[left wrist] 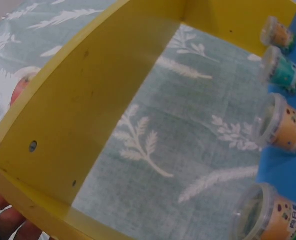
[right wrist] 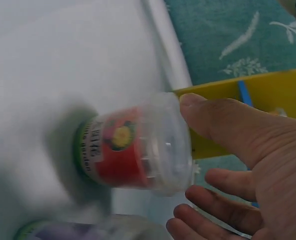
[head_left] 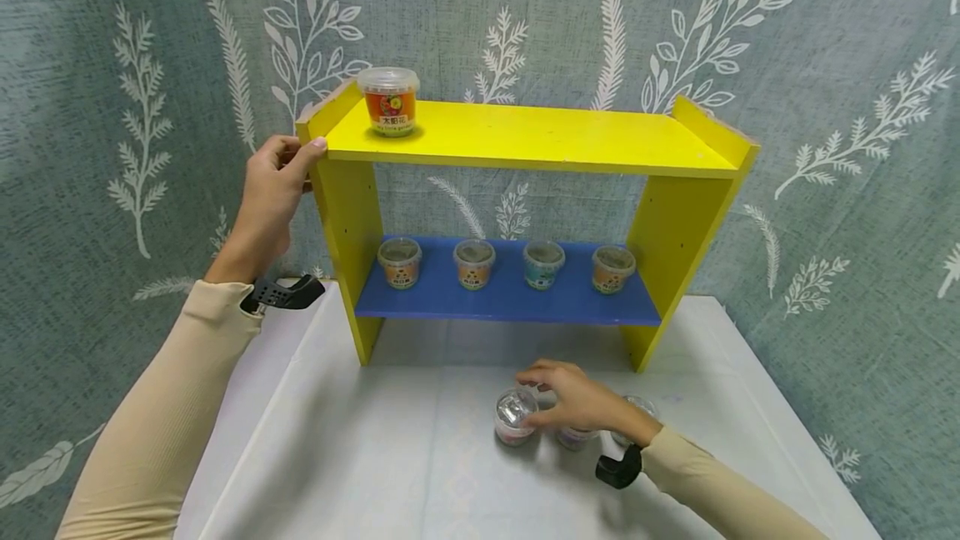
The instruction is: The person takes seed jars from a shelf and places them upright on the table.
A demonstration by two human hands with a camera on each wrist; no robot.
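Observation:
My left hand [head_left: 277, 182] grips the top left corner of a yellow shelf unit [head_left: 525, 132], thumb over the edge and fingers curled behind the side board. Low over the white table, my right hand [head_left: 573, 398] reaches around a small plastic cup [right wrist: 122, 150] with a clear lid and a red flower label. In the right wrist view its thumb is right at the lid's rim, and the other fingers are loosely bent beside the lid. A cup with a purple label [right wrist: 67, 231] stands beside it, partly hidden under the hand in the head view.
One red-labelled cup [head_left: 392, 102] stands at the left of the top board. On the blue lower board [head_left: 480, 305] several cups are lined up, such as a teal one [head_left: 543, 265]. Another lidded cup [head_left: 637, 411] sits behind my right wrist. Patterned cloth [head_left: 840, 190] hangs behind.

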